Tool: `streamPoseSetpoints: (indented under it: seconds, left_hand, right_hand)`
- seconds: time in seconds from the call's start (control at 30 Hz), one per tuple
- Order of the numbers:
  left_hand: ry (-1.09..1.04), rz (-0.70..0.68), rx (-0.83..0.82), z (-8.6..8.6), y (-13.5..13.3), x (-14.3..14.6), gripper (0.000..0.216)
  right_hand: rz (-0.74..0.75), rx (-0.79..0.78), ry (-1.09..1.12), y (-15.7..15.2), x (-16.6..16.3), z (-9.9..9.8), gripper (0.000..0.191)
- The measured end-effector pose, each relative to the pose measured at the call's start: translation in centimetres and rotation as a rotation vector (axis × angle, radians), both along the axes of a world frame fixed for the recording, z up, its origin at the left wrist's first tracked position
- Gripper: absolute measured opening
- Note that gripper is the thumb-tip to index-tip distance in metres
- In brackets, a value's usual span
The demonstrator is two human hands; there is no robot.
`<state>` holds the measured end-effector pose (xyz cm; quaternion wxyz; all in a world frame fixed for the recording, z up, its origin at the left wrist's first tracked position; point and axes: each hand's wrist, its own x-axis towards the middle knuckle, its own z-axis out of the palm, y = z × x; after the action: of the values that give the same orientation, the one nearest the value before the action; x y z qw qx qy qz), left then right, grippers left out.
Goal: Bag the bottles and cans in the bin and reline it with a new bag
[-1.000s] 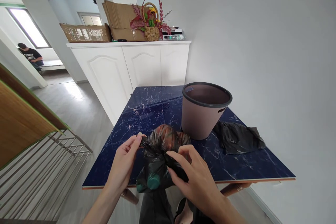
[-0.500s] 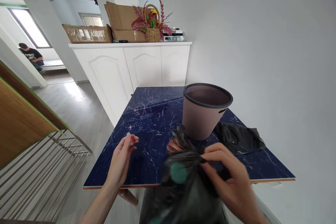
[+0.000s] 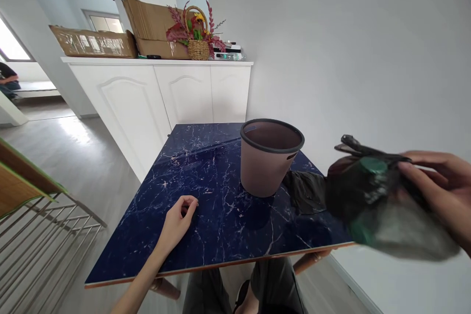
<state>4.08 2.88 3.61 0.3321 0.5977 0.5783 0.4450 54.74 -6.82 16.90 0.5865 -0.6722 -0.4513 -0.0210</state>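
One bin (image 3: 270,162) stands between curled, empty left hand (image 3: 180,216) and right hand (image 3: 439,184) gripping filled black bag (image 3: 362,191).

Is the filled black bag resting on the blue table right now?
No, the right hand holds the black bag in the air, out past the right edge of the table.

Worn on the head, looking forward and down over the near edge of the blue table (image 3: 206,191), toward white cupboards (image 3: 165,93) beyond. Close in: left hand (image 3: 180,218) low in frame, right hand (image 3: 441,191) and bag (image 3: 360,191) blurred at the right border.
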Motion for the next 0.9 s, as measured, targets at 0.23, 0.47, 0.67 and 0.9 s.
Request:
streamPoseSetpoints:
  seconds: [0.23, 0.47, 0.67, 0.9]
  left_hand:
    - [0.138, -0.092, 0.079, -0.3, -0.2, -0.3, 0.037]
    - [0.207, -0.117, 0.098, -0.4, -0.2, -0.7, 0.034]
    - [0.287, -0.138, 0.101, -1.3, 0.2, -1.1, 0.036]
    - [0.327, -0.141, 0.109, -2.1, 0.4, -1.4, 0.035]
  right_hand:
    - [-0.04, -0.146, -0.061, 12.6, 3.5, 0.8, 0.046]
    - [0.043, -0.235, -0.131, 22.8, 4.3, -2.8, 0.044]
    - [0.059, -0.233, -0.172, 27.6, 3.4, -6.7, 0.015]
    - [0.173, -0.262, -0.262, 29.1, 2.5, -8.9, 0.012]
